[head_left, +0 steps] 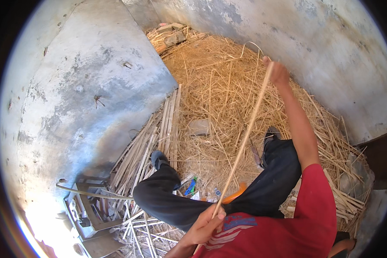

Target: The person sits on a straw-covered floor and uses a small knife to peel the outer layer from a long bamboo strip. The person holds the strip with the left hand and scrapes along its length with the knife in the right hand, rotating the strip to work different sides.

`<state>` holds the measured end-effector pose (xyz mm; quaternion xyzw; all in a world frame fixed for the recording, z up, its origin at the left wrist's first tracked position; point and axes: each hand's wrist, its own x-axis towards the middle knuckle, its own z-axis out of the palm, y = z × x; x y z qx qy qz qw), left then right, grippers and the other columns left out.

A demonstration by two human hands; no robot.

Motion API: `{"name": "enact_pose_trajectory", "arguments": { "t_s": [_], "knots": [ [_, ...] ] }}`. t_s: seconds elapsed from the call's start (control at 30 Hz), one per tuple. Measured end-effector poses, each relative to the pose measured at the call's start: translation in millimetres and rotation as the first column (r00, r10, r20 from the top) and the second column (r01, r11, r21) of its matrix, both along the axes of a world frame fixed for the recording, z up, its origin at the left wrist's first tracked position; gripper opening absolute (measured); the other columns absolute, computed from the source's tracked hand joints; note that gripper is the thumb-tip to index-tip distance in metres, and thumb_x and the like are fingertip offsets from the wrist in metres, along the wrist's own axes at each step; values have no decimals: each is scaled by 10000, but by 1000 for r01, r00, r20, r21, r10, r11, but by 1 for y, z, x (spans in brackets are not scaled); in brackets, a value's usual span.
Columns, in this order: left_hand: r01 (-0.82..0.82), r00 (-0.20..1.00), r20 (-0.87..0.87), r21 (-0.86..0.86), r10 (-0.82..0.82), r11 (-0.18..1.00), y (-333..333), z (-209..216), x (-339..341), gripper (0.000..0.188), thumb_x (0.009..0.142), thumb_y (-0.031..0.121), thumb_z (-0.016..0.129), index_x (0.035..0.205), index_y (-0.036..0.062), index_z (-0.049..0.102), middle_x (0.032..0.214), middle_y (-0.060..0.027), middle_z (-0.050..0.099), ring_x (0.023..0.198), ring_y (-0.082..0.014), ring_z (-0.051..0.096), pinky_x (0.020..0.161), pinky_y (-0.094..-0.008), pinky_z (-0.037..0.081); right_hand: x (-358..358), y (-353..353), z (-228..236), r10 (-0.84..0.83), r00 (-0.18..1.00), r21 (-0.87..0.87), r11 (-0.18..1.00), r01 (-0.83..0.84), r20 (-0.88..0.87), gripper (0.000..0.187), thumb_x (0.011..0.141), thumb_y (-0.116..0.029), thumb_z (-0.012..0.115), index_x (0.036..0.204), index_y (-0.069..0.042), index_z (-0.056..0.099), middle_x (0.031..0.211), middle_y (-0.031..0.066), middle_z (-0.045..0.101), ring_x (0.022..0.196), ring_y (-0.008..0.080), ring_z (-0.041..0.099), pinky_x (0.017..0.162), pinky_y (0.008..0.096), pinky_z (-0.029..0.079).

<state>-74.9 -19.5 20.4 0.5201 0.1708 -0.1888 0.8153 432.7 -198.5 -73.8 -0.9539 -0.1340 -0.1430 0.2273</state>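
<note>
A long, pale tan bamboo strip (pixel 245 139) runs slantwise from my waist up to the far right, held taut between both hands. My left hand (pixel 208 225) is closed round its near end, close to my red shirt. At arm's length, my right hand (pixel 278 72) grips the far end, with the fingers bent. Beyond that hand a thin curl of strip (pixel 248 42) loops away over the straw-like shavings. Between my hands the strip passes over my bent right leg and the litter on the floor.
Shavings (pixel 210 64) cover the floor up to the walls. Split strips (pixel 167 124) lie bundled at left beside the wall corner (pixel 159 73), more at right. An orange object (pixel 235 192), a blue-green object (pixel 191 186) and a flat block (pixel 199 127) lie between my legs. A wooden frame (pixel 90 215) stands lower left.
</note>
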Motion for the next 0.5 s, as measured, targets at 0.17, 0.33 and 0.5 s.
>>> {"name": "enact_pose_trajectory", "arguments": {
  "t_s": [0.17,0.33,0.5],
  "knots": [
    [-190,982,-45,-259,185,947,17,-19,7,284,1024,338,354,922,85,431,555,24,319,459,-68,261,458,-232,226,-45,9,15,146,967,195,975,-106,-208,754,863,-799,210,525,-145,374,461,-19,356,432,117,349,410,326,254],
    [-260,964,-17,-253,265,932,32,-18,44,291,1023,334,335,908,83,424,536,21,318,402,-64,232,456,-232,243,-210,75,53,641,767,96,763,-639,21,535,805,-609,604,634,-103,579,542,89,562,488,305,568,464,415,425],
    [-239,967,28,-256,255,937,33,-8,59,279,1036,307,308,907,82,412,541,25,305,401,-65,234,441,-220,235,-247,88,48,772,610,100,603,-792,177,674,732,-731,597,521,-98,499,469,72,517,394,261,539,387,375,402]
  ]
}}
